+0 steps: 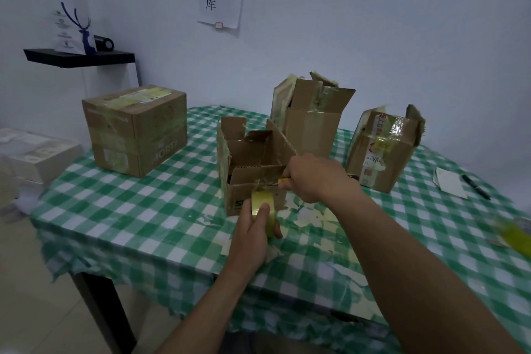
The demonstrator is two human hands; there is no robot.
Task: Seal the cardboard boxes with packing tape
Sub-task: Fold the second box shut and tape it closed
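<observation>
Here we are working on the small open box (253, 158) at the near middle of the surface (161, 210), which is covered by a green checked cloth. Our left hand (253, 227) grips the roll of packing tape (263, 205), fingers curled round its rim, just in front of the box's near wall. A short strip of tape (260, 184) runs from the roll up to that wall. Our right hand (313, 178) is clenched on a yellow-handled tool (283, 180), probably a cutter, with its tip close to the strip; the blade itself is too small to make out.

We judge the step in hand to be cutting the strip free of the roll. The box's top flaps stand upright, so its top is not yet sealed. The next move calls for a taut strip and a clean cut, then folding the flaps down before taping across them.

Three other boxes share the surface: a closed box (135, 129) at the far left, already taped, a tall box (310, 121) with raised flaps just behind ours, and a worn box (382, 152) to the right, its flaps partly up. A pen (475, 187) lies beside a sheet of paper (449, 182) at the right edge.
</observation>
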